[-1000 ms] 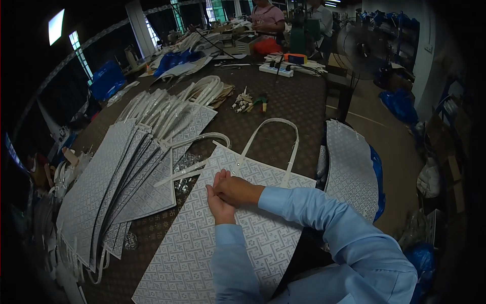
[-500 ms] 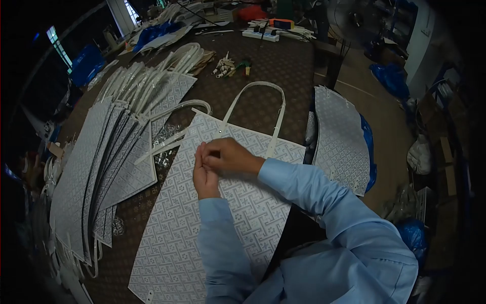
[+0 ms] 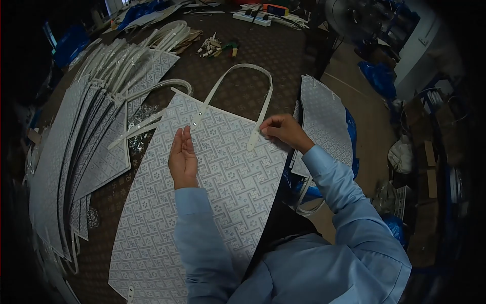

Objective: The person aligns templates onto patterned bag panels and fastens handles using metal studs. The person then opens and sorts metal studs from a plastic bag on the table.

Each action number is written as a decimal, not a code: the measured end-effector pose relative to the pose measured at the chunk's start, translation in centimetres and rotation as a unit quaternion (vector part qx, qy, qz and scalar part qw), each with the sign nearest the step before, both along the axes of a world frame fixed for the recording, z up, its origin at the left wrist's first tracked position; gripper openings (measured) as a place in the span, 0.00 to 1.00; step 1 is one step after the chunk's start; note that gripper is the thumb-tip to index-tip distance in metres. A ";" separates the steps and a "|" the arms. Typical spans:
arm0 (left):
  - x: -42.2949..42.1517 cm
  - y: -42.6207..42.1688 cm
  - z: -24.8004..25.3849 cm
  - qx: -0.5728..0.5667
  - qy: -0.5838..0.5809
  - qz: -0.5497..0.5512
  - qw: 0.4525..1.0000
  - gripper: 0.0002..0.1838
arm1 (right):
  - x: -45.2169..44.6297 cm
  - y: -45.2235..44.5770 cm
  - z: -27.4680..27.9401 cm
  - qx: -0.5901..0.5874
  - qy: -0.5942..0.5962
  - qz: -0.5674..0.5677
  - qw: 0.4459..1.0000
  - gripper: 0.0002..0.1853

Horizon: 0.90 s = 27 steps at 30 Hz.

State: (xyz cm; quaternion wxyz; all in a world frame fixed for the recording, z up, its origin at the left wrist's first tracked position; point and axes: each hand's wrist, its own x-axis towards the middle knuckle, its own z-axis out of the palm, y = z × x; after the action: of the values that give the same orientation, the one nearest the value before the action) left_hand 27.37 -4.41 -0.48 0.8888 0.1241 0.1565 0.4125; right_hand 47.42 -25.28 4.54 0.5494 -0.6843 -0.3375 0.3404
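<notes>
A flat grey-and-white patterned bag panel [image 3: 202,223] lies in front of me on the table. Its white strap handle [image 3: 271,90] arches beyond the top edge. Two metal rivets [image 3: 195,124] show on the handle's left end. My left hand [image 3: 183,159] is over the panel below that end, palm up, fingers stretched; whether anything small lies in the palm is unclear. At the handle's right end [image 3: 251,144], my right hand [image 3: 288,133] has thumb and forefinger pinched together beside the strap. Anything between those fingertips is too small to make out.
Stacked patterned panels with white handles [image 3: 66,162] fan out at the left. Another patterned stack [image 3: 329,121] hangs beside the table's right edge. Farther back are pliers [image 3: 230,48], a white power strip [image 3: 251,19] and blue plastic [image 3: 144,12].
My hands were together over the panel near the handle's left end. Now my right hand has moved right to the handle's other end, and my left hand has opened out.
</notes>
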 end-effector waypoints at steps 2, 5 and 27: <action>-0.1 -0.3 0.1 0.013 0.029 0.003 0.999 0.16 | -0.2 0.6 0.7 -0.073 -0.063 0.012 0.995 0.05; -0.2 -0.3 0.2 0.029 0.039 -0.008 0.999 0.16 | 0.0 1.4 -0.7 -0.018 -0.142 0.055 0.988 0.06; 0.2 -0.8 0.8 0.054 0.089 -0.011 0.995 0.18 | 2.3 4.4 2.4 -0.241 -0.060 0.153 0.956 0.07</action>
State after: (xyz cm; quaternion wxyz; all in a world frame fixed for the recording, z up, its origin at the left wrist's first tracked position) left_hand 27.58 -5.19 0.33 0.8681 0.2094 0.2109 0.3977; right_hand 49.71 -20.85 6.98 0.2882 -0.7560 -0.3780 0.4501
